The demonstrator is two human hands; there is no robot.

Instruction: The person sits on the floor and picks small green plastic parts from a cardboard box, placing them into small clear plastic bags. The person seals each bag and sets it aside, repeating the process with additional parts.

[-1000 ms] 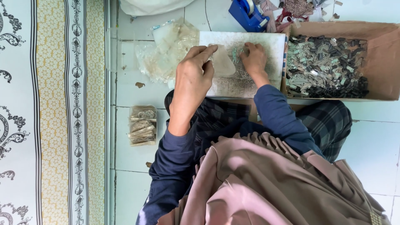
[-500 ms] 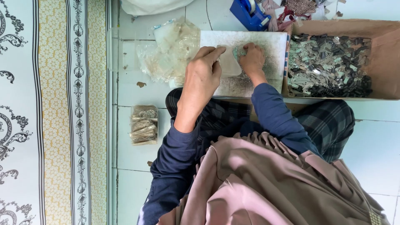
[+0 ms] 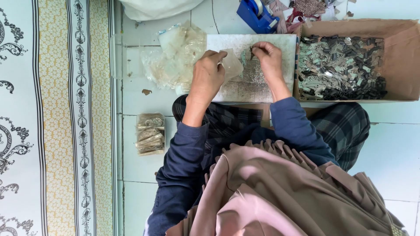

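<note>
left hand (image 3: pixel 209 78): shifted right since a second ago, fingers gripping clear pouch (image 3: pixel 231 65)
right hand (image 3: pixel 267 59): fingers pinch small piece (image 3: pixel 252 52), now lifted off board (image 3: pixel 280 48)
box (image 3: pixel 402 57): full of pieces

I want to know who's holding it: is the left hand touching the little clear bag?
Touching. The head view shows the left hand pinching the small clear bag.

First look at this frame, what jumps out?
Both hands meet over a white board at top centre: the left hand holds a small clear bag, the right hand pinches a small piece. Right of it, a cardboard box holds grey bits; clear bags lie left.
</note>
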